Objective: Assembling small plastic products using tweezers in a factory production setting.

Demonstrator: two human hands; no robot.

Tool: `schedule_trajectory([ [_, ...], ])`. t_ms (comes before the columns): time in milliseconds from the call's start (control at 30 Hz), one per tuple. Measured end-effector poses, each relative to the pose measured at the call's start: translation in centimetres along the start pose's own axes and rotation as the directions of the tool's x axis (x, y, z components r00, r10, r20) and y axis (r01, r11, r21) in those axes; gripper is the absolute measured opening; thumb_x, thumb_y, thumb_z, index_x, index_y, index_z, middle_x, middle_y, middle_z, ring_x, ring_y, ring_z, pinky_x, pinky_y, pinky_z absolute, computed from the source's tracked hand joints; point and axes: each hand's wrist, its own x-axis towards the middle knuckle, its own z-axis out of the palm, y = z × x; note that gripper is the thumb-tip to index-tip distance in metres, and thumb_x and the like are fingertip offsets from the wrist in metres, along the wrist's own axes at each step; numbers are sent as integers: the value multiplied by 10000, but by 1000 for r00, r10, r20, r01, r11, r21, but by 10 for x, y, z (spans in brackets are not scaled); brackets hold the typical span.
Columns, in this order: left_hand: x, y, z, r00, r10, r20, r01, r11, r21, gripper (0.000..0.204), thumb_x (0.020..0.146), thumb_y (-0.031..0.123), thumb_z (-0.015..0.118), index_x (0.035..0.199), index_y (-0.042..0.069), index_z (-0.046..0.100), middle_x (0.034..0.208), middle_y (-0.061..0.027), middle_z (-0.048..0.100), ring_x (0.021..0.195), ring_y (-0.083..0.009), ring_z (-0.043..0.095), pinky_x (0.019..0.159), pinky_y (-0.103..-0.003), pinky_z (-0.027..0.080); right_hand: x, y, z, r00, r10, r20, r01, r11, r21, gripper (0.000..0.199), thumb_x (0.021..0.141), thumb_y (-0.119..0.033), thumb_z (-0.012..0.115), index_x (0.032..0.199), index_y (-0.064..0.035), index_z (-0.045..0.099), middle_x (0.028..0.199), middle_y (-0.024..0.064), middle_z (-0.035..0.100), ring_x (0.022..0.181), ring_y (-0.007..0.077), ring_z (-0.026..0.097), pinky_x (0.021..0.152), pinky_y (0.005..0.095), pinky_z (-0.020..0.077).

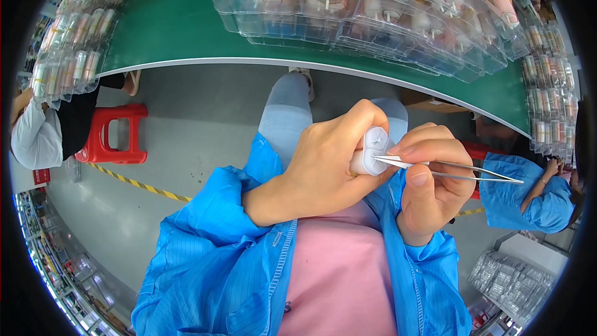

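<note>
Across the top of the frame we see a big green table. Clear trays full of small tubes lie on it, from the top middle out to the upper right, and more trays sit at the upper left. Below the table is the grey floor, with a red stool at the left. A person in white and black sits by it at the left edge. Another person in a blue coat is at the right edge.

Our own blue coat fills the bottom of the frame, over a pink shirt.

Our left hand is in the middle of the frame. Its fingers are curled tight around a small white part, which sits just right of the middle. We see the part's flat end, which faces up toward us. Its long side runs back into the fist, so most of it is hidden.

Our right hand is just to the right, close beside the left hand. Its thumb and fingers pinch thin metal tweezers. The tweezers lie almost flat, long side running left to right. Their tips point left and touch the end of the white part. The back end sticks out to the right.
</note>
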Motion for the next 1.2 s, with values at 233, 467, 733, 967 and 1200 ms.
schedule_trajectory([
  [233, 0, -2, 3, 999, 5, -44, -4, 1000, 9, 376, 681, 116, 764, 926, 71, 483, 695, -107, 595, 635, -314, 619, 509, -376, 448, -2, 1, 1, 1000, 19, -7, -19, 1000, 25, 134, 787, -53, 670, 893, 23, 642, 857, 144, 654, 748, 170, 583, 657, 271, 444],
  [467, 0, -1, 3, 999, 10, -42, -9, 1000, 17, 372, 679, 119, 765, 920, 72, 485, 701, -111, 596, 638, -316, 620, 510, -377, 450, -2, 3, 0, 1000, 16, -7, -15, 999, 42, 120, 796, -36, 654, 893, 29, 627, 853, 151, 650, 747, 167, 582, 657, 265, 448],
  [733, 2, 0, -1, 999, 7, -34, -5, 999, 33, 361, 683, 108, 769, 912, 61, 495, 715, -88, 577, 630, -249, 597, 516, -333, 439, -3, 1, 2, 998, 53, -33, -50, 995, 81, 109, 804, -28, 642, 887, 34, 609, 861, 162, 640, 762, 164, 580, 669, 263, 458],
  [967, 2, 3, -1, 999, -46, -13, 47, 995, 83, 342, 704, 64, 762, 930, 41, 506, 738, -75, 570, 627, -151, 586, 538, -272, 436, -4, 2, 4, 988, 127, -86, -117, 987, 114, 141, 834, -88, 645, 907, 28, 610, 869, 148, 631, 786, 156, 569, 697, 258, 446],
  [1200, 5, 6, 1, 992, -123, -7, 123, 986, 114, 338, 715, 84, 771, 925, 40, 510, 751, -101, 598, 650, -190, 621, 551, -295, 455, -3, 4, 4, 971, 209, -118, -190, 970, 152, 165, 845, -116, 641, 924, 24, 605, 867, 135, 623, 783, 141, 555, 709, 249, 432],
])
